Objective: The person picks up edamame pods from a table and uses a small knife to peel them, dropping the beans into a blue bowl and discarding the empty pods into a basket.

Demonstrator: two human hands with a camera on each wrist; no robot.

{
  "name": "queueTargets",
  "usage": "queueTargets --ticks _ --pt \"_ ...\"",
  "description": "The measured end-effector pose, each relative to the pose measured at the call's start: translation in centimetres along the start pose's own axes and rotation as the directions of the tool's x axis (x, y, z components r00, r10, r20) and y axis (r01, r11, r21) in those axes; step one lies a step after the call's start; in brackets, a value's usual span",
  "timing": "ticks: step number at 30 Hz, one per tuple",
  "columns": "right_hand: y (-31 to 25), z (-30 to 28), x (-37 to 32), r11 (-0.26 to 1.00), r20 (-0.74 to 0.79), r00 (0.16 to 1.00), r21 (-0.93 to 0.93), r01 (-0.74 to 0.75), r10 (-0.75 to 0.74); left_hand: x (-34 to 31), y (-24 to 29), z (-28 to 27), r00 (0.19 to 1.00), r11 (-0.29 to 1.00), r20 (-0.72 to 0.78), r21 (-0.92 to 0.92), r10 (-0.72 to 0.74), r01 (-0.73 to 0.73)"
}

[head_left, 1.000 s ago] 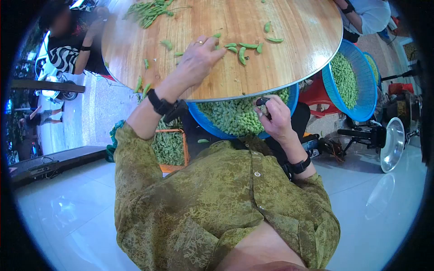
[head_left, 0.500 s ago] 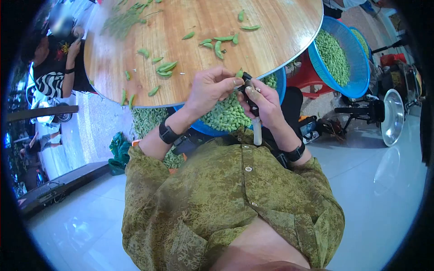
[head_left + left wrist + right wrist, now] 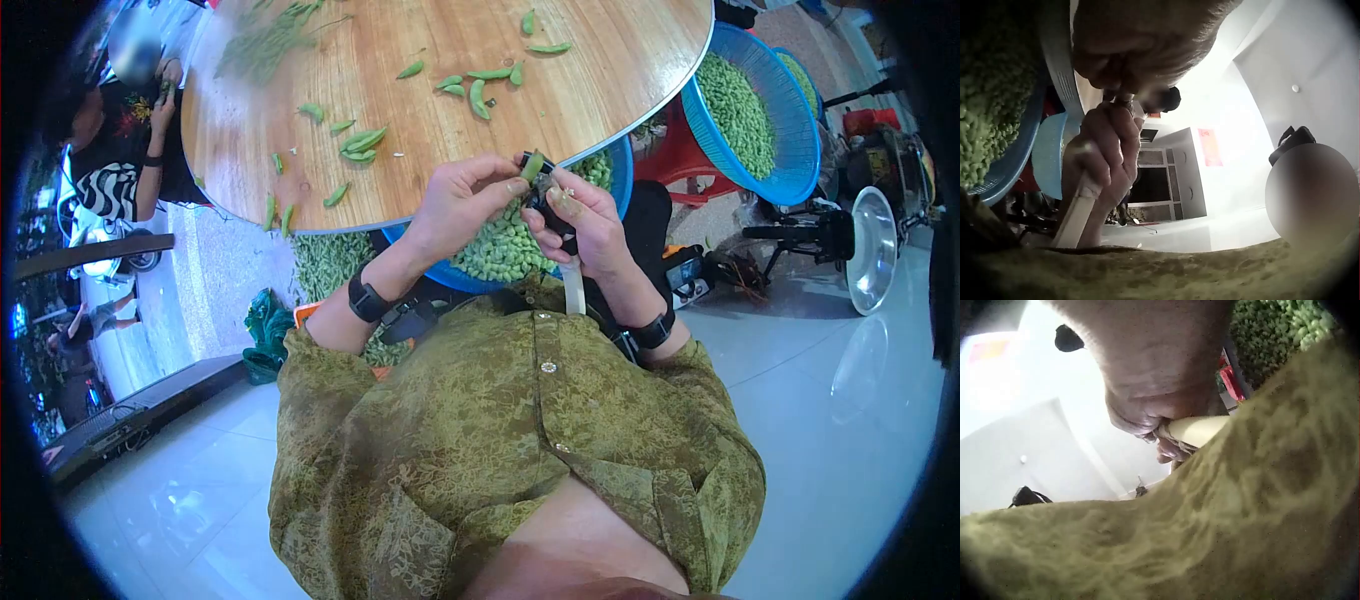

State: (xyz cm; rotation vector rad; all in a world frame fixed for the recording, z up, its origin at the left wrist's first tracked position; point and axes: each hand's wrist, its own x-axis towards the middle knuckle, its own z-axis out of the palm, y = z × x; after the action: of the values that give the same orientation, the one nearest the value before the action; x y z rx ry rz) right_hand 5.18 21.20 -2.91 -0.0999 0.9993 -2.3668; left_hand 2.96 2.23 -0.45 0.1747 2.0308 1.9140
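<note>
Just past the table's near edge, the left hand (image 3: pixel 462 203) pinches a green pod (image 3: pixel 534 166) between thumb and fingers. Beside it the right hand (image 3: pixel 588 222) grips a dark tool with a pale handle (image 3: pixel 573 287), whose black upper end meets the pod. In the left wrist view the fingers of the right hand (image 3: pixel 1105 147) curl round the pale handle (image 3: pixel 1076 215). The right wrist view shows that handle (image 3: pixel 1199 430) coming out of the fist. Below both hands lie shelled green beans (image 3: pixel 502 247) in a blue basket (image 3: pixel 622 180).
Loose pods (image 3: pixel 478 100) lie scattered over the round wooden table (image 3: pixel 420 130). A second blue basket (image 3: pixel 808 150) of beans rests over a red stool (image 3: pixel 690 165) at the right, near a metal bowl (image 3: pixel 872 250). Another person (image 3: pixel 125 140) sits at the left.
The left hand has come off the table with a pod and met the right hand, which has risen with the tool. Lately the pod has tilted slightly between them.
</note>
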Motion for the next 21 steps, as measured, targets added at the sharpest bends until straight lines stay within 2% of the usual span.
queueTargets --ticks 3,5,9,11,14,16,18,20,21 --pt "0.26 -0.16 0.09 0.997 0.013 0.999 -0.073 0.032 -0.031 0.01 -0.06 -0.41 0.998 0.999 0.050 -0.001 -0.048 0.048" --pt "0.24 -0.12 0.00 0.999 0.004 1.000 -0.048 0.019 -0.019 0.01 -0.12 -0.40 0.997 0.998 0.056 -0.010 -0.062 0.062" --pt "-0.31 0.05 -0.21 0.999 0.030 0.999 0.044 -0.012 0.011 0.28 -0.46 -0.11 0.998 1.000 0.049 0.018 0.024 -0.025" --pt "-0.22 -0.02 -0.18 1.000 0.020 1.000 0.023 -0.011 0.011 0.40 -0.64 -0.07 0.998 0.998 0.046 0.024 0.053 -0.054" --pt "-0.20 0.18 -0.18 1.000 -0.013 1.000 -0.020 0.008 -0.008 0.42 -0.51 -0.10 0.998 0.999 0.056 0.027 0.035 -0.036" --pt "-0.10 0.29 -0.08 0.999 -0.032 0.999 -0.041 0.022 -0.023 0.21 0.15 -0.10 0.994 0.996 0.086 -0.041 -0.071 0.074" --pt "0.01 0.25 0.11 0.995 -0.080 0.995 -0.089 0.050 -0.057 0.23 0.06 0.02 0.995 0.997 0.078 -0.052 -0.057 0.061" --pt "-0.21 0.26 0.24 0.997 -0.081 0.996 -0.062 0.039 -0.044 0.44 -0.01 -0.03 0.997 0.997 0.072 -0.062 -0.040 0.045" --pt "-0.27 0.24 0.23 0.999 -0.085 0.996 -0.032 0.026 -0.028 0.66 -0.10 -0.17 0.991 0.985 0.104 -0.143 -0.080 0.094"
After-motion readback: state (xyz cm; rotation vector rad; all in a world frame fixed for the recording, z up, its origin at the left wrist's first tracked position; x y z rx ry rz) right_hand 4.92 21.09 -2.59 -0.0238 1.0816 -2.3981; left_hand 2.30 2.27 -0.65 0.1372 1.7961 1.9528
